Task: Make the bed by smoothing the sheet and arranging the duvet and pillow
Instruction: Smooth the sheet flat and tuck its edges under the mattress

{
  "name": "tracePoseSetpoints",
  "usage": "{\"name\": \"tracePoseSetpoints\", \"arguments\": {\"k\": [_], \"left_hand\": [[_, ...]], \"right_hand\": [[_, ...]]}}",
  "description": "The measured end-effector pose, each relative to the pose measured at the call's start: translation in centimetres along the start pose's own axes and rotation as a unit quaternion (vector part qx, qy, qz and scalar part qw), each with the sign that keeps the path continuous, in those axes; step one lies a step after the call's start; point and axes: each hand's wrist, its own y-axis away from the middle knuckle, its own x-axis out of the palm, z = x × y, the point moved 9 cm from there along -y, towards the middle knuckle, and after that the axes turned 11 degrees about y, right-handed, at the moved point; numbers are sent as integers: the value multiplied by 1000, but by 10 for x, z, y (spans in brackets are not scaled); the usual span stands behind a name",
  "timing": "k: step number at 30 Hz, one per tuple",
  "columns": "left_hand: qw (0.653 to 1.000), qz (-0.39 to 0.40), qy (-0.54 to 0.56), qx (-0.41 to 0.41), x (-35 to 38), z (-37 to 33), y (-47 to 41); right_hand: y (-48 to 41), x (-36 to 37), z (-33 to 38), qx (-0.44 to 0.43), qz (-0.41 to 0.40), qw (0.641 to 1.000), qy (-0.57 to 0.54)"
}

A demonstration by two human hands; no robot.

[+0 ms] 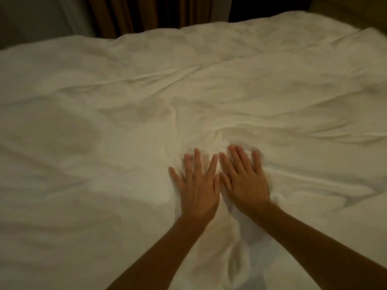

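White and creased, the duvet [104, 101] covered the whole bed, with long wrinkles running across its middle. On the duvet's near half, a little right of its centre, the left hand [196, 185] and the right hand [245, 181] lay palm-down side by side, pressing into the cloth. The fingers [196, 160] of the left hand were straight and spread. Those of the right were straight and closer together, their tips sunk into a small hollow in the duvet. Neither hand grasped anything. The thumbs were just beside each other, and motion blur hid whether they touched. A raised fold [236, 248] of the duvet ran from between the wrists toward its near edge. Beyond the duvet's far edge hung a brown curtain [129, 15].
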Motion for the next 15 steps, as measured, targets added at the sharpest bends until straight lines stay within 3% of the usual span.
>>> {"name": "tracePoseSetpoints", "arguments": {"k": [3, 5, 10, 15], "left_hand": [[996, 82, -36, 27, 45, -46, -17], [992, 100, -65, 48, 65, -47, -5], [987, 105, -105, 68, 71, -41, 4], [997, 44, -67, -14, 66, -91, -49]], "right_hand": [[12, 35, -29, -21, 62, 997, 50], [24, 53, -40, -15, 70, 997, 25], [26, 68, -91, 24, 33, 999, -21], [-3, 52, -125, -22, -8, 1000, 0]]}}
